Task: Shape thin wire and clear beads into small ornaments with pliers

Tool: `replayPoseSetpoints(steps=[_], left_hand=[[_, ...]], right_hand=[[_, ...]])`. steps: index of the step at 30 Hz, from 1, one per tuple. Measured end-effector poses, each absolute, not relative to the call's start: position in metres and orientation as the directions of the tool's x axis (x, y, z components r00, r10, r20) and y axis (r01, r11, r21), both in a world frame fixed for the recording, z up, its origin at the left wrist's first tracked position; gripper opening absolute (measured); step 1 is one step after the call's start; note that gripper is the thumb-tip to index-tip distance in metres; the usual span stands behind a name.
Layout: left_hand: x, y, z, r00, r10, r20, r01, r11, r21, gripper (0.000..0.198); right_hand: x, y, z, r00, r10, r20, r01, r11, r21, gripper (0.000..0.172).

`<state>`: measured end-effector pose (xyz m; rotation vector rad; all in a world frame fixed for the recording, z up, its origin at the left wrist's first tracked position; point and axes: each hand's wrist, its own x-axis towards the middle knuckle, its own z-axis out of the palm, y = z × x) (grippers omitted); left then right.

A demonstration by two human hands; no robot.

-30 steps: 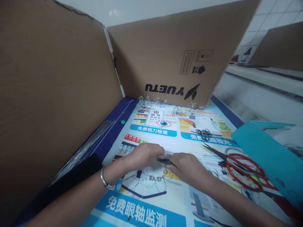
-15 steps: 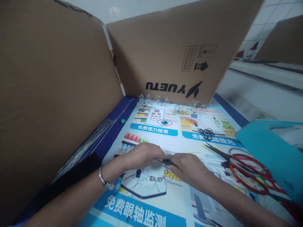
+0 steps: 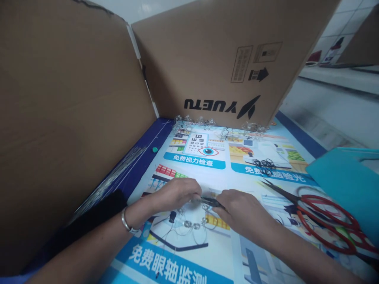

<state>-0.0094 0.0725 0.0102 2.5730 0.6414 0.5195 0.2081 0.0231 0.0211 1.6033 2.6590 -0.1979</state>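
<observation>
My right hand (image 3: 239,207) is closed around a small pair of dark-jawed pliers (image 3: 211,202), whose tips point left. Facing it, my left hand (image 3: 177,193) pinches one end of a thin beaded strand (image 3: 192,225), right at the plier tips. Whether the jaws grip the strand cannot be made out. Clear round beads hang in a loop below both hands, and fine loose wire or thread ends trail over the printed sheet. A metal bangle (image 3: 126,221) circles my left wrist.
Red-handled scissors (image 3: 325,221) lie to the right, near a turquoise folder or box (image 3: 343,173). Black rings (image 3: 263,165) sit further back. Clear beaded pieces line the foot of the cardboard wall (image 3: 219,67). Thin wires (image 3: 112,179) run along the left cardboard.
My hands have drawn slightly apart, and more of the pliers shows between them. The view has shifted a little, moving the scissors and folder rightward in the picture.
</observation>
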Motion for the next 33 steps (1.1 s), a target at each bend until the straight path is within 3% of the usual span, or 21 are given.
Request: replayPoseSetpoints(steps=[8,27,33], left_hand=[[-0.0096,0.0688,0.007,0.808,0.514,0.29,0.35,-0.813,0.465,0.019],[-0.0065,0.0683,0.0067,0.785,0.518,0.34,0.369,-0.832,0.414,0.018],[-0.007,0.0669,0.0052,0.774,0.531,0.344,0.354,-0.814,0.461,0.019]], right_hand=[[0.2036,0.0242,0.018,-0.521,0.853,-0.035,0.853,0.52,-0.038,0.017],[0.2009,0.0277,0.0179,-0.552,0.833,-0.033,0.833,0.551,-0.04,0.013],[0.1994,0.0286,0.0188,-0.555,0.831,-0.038,0.832,0.554,-0.041,0.014]])
